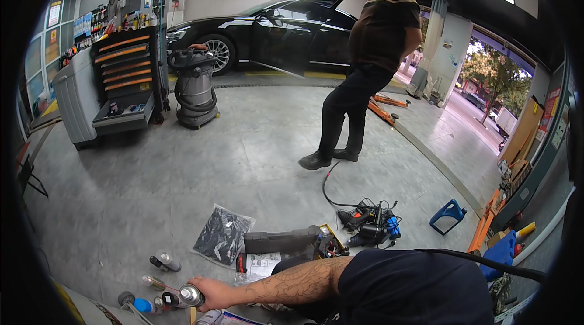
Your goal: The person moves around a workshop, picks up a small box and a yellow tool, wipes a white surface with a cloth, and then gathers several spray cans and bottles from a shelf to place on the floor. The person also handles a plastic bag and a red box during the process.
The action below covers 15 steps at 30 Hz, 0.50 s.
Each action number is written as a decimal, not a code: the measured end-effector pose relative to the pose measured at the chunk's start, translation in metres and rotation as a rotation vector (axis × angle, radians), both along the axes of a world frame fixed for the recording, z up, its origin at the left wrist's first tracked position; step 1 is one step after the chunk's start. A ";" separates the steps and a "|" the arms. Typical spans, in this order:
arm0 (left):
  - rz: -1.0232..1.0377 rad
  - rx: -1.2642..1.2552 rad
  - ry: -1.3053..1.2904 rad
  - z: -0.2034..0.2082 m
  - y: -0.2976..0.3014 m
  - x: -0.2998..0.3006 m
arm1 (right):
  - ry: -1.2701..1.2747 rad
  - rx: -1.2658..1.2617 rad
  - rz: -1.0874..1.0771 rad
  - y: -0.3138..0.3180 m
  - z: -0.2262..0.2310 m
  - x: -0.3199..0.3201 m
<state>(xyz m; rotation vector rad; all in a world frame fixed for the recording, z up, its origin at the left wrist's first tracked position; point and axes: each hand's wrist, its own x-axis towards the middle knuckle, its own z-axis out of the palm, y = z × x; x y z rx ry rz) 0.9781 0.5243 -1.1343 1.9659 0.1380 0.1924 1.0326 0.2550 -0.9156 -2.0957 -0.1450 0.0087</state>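
Note:
My right hand [214, 294] stretches across to the lower left, its fingers closed round a spray can [192, 295] seen from above. A thin red tube runs leftward beside its nozzle. Several other cans and bottles stand close by on the floor: a silver-topped can [170, 262], a can with a yellowish top [153, 282] and a blue-banded can [143, 305]. Below the hand, a pale can [210, 318] is cut by the lower edge. My left hand does not show.
A clear-bagged dark cloth [222, 235], a black tool case [283, 241], corded power tools [372, 223] and a blue jug [448, 216] lie ahead. Another person [371, 63] stands beyond. Farther off are a shop vacuum [196, 91], a tool cabinet [125, 76] and a black car [280, 36].

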 end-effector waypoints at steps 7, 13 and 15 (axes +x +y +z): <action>-0.031 -0.097 -0.077 0.002 -0.005 0.004 | -0.031 -0.004 0.005 -0.002 0.007 0.000; -0.005 -0.137 -0.077 -0.008 -0.009 0.008 | 0.021 0.074 0.026 0.009 0.006 -0.004; 0.016 -0.254 0.000 -0.008 -0.007 0.008 | 0.058 0.091 0.055 0.015 0.008 -0.007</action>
